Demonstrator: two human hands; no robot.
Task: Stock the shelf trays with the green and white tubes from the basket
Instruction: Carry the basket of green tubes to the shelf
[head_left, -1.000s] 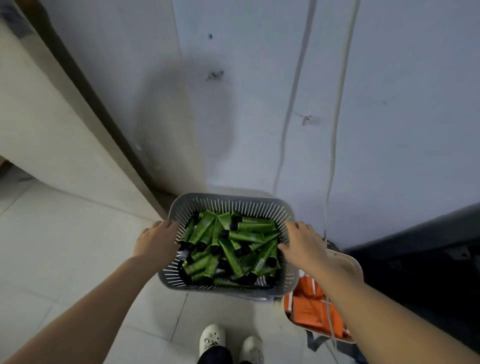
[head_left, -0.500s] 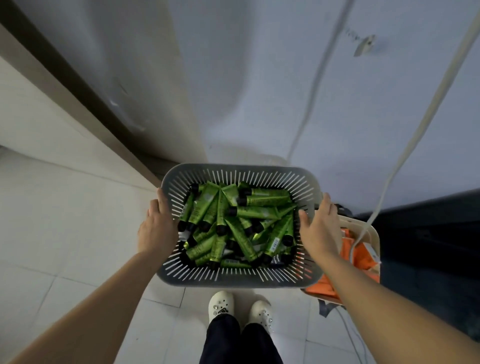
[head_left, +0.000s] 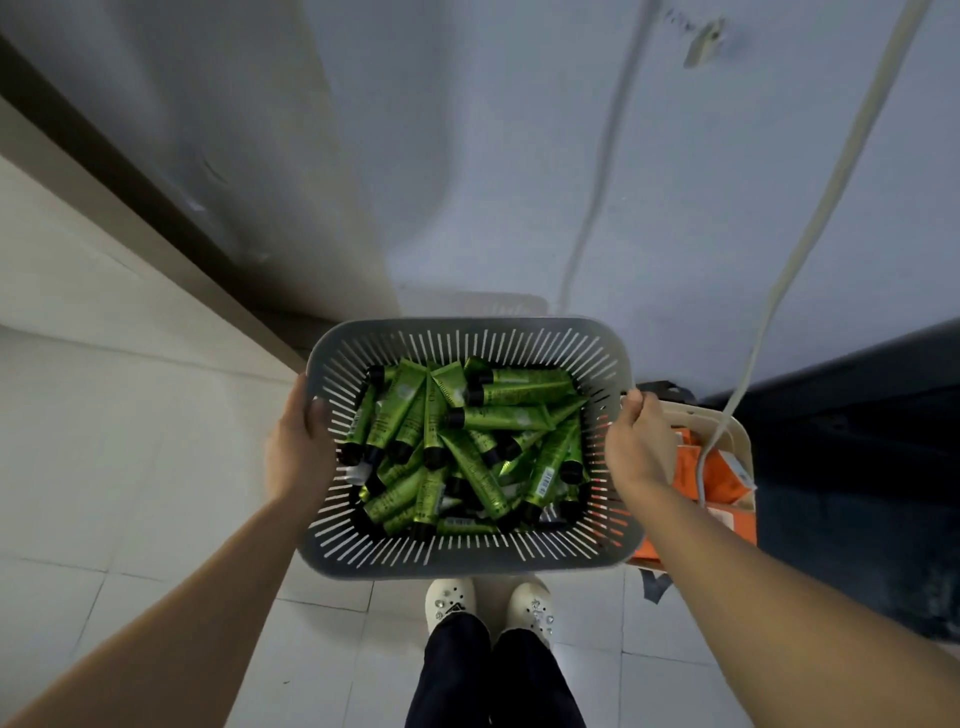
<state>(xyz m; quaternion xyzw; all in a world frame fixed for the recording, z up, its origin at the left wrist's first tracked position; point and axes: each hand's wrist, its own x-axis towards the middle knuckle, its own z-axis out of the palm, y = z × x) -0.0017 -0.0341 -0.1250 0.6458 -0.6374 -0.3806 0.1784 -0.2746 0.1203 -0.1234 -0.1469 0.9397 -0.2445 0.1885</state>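
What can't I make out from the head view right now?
Head view only:
- Shelf trays: out of frame.
- Lower green tubes: buried under the top layer in the grey basket.
- Left hand: fingers hidden beneath the basket wall.
- Right hand: fingertips hidden over the rim.
- Orange packs: mostly behind the right forearm and basket.
- Tube print: too small.

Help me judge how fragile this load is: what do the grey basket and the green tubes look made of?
The basket: probably moulded plastic, matte grey; thin even slits run round its walls. The tubes: seemingly soft plastic or laminate, glossy green with black caps; flat tapered ends suggest squeezable bodies.
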